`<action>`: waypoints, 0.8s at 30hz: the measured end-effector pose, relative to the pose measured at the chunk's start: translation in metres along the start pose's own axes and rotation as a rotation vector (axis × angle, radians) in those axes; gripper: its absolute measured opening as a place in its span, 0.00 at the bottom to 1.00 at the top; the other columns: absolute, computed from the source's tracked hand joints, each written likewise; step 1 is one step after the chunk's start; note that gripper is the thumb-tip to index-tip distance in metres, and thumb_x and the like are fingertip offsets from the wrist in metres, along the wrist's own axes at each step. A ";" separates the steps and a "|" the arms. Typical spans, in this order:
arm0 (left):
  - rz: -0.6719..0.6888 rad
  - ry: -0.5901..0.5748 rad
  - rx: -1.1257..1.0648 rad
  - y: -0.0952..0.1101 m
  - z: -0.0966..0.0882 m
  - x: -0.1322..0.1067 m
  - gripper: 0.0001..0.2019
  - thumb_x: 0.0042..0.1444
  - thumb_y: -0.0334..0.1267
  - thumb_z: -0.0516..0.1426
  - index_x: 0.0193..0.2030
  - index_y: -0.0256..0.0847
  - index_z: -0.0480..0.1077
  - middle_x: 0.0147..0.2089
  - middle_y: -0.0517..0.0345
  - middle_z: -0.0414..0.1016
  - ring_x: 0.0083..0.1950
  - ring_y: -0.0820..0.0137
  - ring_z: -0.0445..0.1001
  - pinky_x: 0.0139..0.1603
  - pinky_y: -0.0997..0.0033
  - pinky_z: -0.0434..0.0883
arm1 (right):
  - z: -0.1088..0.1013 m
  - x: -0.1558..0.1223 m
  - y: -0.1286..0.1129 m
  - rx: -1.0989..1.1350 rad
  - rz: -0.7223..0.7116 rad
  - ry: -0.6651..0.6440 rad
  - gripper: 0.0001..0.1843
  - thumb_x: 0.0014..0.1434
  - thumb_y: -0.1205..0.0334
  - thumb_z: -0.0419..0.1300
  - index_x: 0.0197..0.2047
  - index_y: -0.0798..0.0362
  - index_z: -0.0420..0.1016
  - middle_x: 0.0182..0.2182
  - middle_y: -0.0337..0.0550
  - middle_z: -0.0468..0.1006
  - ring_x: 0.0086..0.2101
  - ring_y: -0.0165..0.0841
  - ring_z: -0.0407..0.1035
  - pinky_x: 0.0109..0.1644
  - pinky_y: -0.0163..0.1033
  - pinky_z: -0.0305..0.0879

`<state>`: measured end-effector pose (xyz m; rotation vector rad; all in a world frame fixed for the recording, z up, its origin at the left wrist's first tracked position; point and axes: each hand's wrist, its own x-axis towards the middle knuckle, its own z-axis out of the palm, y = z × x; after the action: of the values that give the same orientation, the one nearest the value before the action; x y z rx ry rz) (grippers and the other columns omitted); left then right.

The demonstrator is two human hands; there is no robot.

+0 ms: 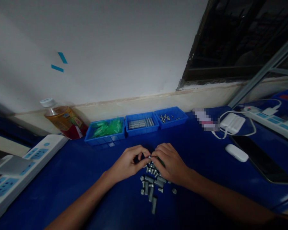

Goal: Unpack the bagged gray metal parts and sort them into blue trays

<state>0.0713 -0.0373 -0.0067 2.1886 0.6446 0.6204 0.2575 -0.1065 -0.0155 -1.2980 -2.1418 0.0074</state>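
In front of me, both hands meet fingertip to fingertip over a pile of metal parts. My left hand [131, 161] pinches a small silver screw [149, 157] between thumb and index finger. My right hand [170, 164] is closed at the same spot, its thumb and index finger against the other side. A bit of dark green plastic [161, 162] shows inside its curled fingers; most of it is hidden. Below the hands, on the blue tabletop, lie several short bolts [156, 172] and grey metal standoffs [151, 193]. My right hand covers part of this pile.
Along the wall sit three blue trays: one with green plastic pieces [108, 127], one with metal rods [141, 123], one with small brass-coloured parts [165, 118]. A bottle [64, 118] and power strip [36, 159] stand left; a phone [264, 159], white case [236, 153] and charger [232, 123] lie right.
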 end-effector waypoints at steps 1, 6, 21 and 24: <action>-0.008 0.005 -0.006 -0.001 0.000 0.000 0.07 0.58 0.39 0.56 0.37 0.37 0.71 0.29 0.60 0.68 0.29 0.76 0.63 0.31 0.77 0.61 | 0.000 0.000 0.000 0.009 0.006 0.004 0.08 0.63 0.64 0.51 0.34 0.55 0.68 0.30 0.43 0.71 0.33 0.34 0.62 0.38 0.41 0.54; -0.080 0.032 -0.092 -0.009 0.001 0.000 0.10 0.58 0.41 0.56 0.37 0.35 0.71 0.26 0.62 0.64 0.26 0.76 0.60 0.27 0.78 0.59 | 0.000 0.000 0.001 0.020 0.004 0.011 0.06 0.61 0.63 0.54 0.40 0.55 0.68 0.33 0.43 0.72 0.34 0.34 0.63 0.39 0.41 0.54; -0.065 -0.211 0.004 0.001 -0.017 0.001 0.12 0.60 0.42 0.53 0.43 0.37 0.71 0.34 0.58 0.70 0.30 0.74 0.65 0.31 0.75 0.63 | -0.009 0.009 0.015 -0.042 -0.040 0.110 0.06 0.60 0.65 0.53 0.34 0.54 0.69 0.31 0.43 0.73 0.34 0.34 0.64 0.39 0.41 0.56; -0.063 -0.342 0.148 0.008 -0.036 -0.001 0.13 0.56 0.41 0.58 0.47 0.40 0.69 0.42 0.56 0.69 0.37 0.71 0.69 0.37 0.73 0.65 | -0.031 0.027 0.056 -0.136 0.094 0.197 0.07 0.60 0.63 0.54 0.30 0.54 0.69 0.30 0.44 0.73 0.35 0.36 0.65 0.41 0.41 0.57</action>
<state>0.0505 -0.0235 0.0202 2.3274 0.5884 0.1613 0.3091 -0.0655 0.0059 -1.4143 -1.9406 -0.2213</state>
